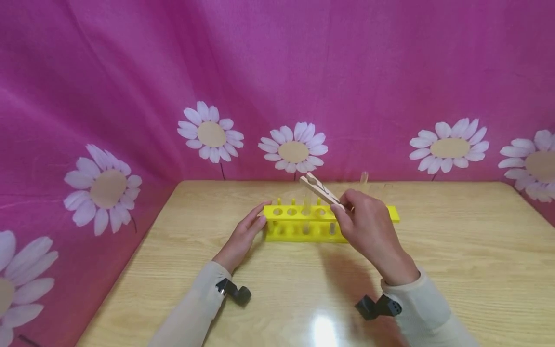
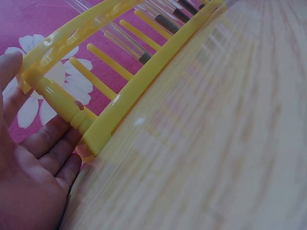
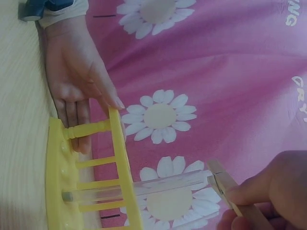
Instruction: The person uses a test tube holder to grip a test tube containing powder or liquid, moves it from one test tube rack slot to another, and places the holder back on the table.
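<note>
A yellow test tube rack stands on the table. My left hand grips its left end, with the thumb at the top plate and fingers around the end post. Between the fingers and thumb of my right hand is a wooden clothespin, held above the rack. Its tip is close to the rim of an upright glass test tube; whether they touch, I cannot tell. In the left wrist view, several tubes, one test tube nearest, have dark matter at the bottom. My right hand hides part of the rack.
Behind the right hand, another glass tube rises above the rack. A pink cloth with white daisies hangs along the table's back and left. The wooden table extends on both sides of the rack.
</note>
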{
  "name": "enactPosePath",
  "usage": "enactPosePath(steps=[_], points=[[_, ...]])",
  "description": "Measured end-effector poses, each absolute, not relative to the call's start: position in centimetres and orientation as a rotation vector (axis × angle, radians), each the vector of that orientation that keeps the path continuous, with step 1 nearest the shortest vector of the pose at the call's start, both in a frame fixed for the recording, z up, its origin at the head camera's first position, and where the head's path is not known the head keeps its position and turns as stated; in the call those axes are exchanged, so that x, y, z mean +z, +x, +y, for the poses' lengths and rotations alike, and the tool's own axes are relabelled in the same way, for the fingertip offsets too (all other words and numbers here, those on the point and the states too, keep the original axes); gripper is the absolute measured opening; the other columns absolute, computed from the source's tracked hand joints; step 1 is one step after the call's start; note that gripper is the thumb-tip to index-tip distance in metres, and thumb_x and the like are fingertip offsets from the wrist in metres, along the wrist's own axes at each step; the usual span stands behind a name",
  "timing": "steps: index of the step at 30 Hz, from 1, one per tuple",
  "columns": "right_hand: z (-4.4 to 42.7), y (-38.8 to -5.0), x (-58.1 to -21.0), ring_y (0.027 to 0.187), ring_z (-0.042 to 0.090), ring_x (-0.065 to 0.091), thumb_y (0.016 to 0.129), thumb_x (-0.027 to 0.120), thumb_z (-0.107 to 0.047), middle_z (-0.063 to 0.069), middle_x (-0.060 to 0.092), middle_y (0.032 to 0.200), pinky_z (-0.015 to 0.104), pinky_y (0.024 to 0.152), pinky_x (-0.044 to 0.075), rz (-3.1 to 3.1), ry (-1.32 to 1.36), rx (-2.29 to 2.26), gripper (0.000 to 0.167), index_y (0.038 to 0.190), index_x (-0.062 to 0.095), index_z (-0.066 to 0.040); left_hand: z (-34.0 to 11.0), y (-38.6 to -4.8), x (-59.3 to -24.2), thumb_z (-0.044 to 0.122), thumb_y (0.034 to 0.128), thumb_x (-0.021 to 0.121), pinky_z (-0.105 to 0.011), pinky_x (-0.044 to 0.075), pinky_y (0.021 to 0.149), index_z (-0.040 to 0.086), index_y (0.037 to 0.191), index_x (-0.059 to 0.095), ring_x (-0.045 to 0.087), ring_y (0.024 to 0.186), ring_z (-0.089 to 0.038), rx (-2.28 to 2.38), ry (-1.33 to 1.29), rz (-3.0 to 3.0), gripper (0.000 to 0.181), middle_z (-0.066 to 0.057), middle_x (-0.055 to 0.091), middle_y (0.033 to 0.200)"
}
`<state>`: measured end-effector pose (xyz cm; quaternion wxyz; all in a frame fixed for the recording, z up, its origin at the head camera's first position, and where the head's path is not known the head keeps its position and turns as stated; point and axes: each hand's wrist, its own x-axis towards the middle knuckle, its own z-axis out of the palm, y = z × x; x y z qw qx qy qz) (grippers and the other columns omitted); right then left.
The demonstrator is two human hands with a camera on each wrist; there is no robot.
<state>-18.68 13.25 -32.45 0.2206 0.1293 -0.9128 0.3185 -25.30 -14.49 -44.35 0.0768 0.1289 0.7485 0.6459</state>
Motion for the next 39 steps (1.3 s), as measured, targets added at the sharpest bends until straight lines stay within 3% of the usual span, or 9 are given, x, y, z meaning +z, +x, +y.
enactPosePath(steps=[17, 25, 39], points=[[15.9, -17.5, -30.5, 0.051, 0.017, 0.046, 0.088, 0.071, -0.016, 0.004, 0.056, 0.066, 0.029, 0.040, 0.036, -2.505, 0.254, 0.868, 0.013, 0.087, 0.062, -0.008, -14.4, -24.9, -44.5, 0.048, 0.0981, 0.049, -0.046, 0.019, 0.116, 0.038, 0.143, 0.043, 0.027, 0.140, -0.012, 1.969, 0.398, 2.234, 0.047, 0.012, 0.035, 0.151], [19.2, -16.7, -30.0, 0.054, 0.019, 0.046, 0.089, 0.070, -0.020, 0.007, 0.058, 0.072, 0.029, 0.040, 0.036, -2.522, 0.148, 0.804, 0.017, 0.092, 0.062, -0.006, -14.4, -25.1, -44.5, 0.050, 0.0970, 0.050, -0.044, 0.021, 0.115, 0.040, 0.141, 0.045, 0.030, 0.139, -0.011, 1.977, 0.405, 2.236, 0.046, 0.012, 0.037, 0.149], [25.9, -15.9, -30.2, 0.061, 0.023, 0.053, 0.092, 0.064, -0.033, 0.015, 0.065, 0.086, 0.030, 0.044, 0.037, -2.556, -0.065, 0.711, 0.034, 0.105, 0.063, -0.002, -14.3, -25.2, -44.2, 0.050, 0.0980, 0.048, -0.044, 0.024, 0.115, 0.034, 0.146, 0.041, 0.031, 0.139, -0.014, 1.945, 0.417, 2.263, 0.052, 0.010, 0.035, 0.151]])
